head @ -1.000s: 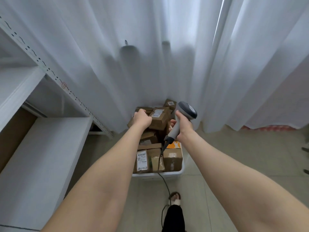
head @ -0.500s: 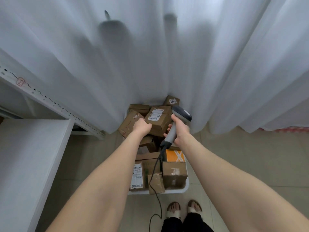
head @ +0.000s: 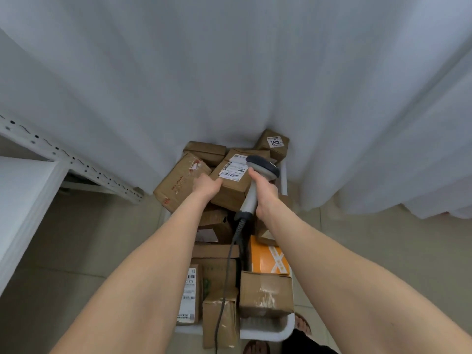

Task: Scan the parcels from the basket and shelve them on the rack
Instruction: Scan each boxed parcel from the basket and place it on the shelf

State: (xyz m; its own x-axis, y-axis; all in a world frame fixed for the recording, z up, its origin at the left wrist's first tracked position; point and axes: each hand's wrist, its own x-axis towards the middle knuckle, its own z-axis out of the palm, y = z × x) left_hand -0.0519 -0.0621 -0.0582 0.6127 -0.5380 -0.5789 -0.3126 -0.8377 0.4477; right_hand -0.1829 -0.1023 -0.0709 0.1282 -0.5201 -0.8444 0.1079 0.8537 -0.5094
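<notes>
A white basket (head: 265,330) on the floor is piled with several brown cardboard parcels. My left hand (head: 205,186) grips the left edge of a top parcel (head: 231,190) whose white barcode label faces up. My right hand (head: 265,194) holds a grey barcode scanner (head: 258,180) by its handle, its dark head over the parcel's right end beside the label. The scanner's cable hangs down over the parcels.
A white rack (head: 23,200) with a perforated upright stands at the left, its shelf surface bare. White curtains (head: 229,72) hang right behind the basket. An orange box (head: 268,259) and a parcel marked 3003 (head: 274,145) lie in the pile. My sandalled feet are at the basket's front.
The view has tilted down and closed in on the basket. My left hand has taken hold of the labelled parcel, and the scanner's head has come over it.
</notes>
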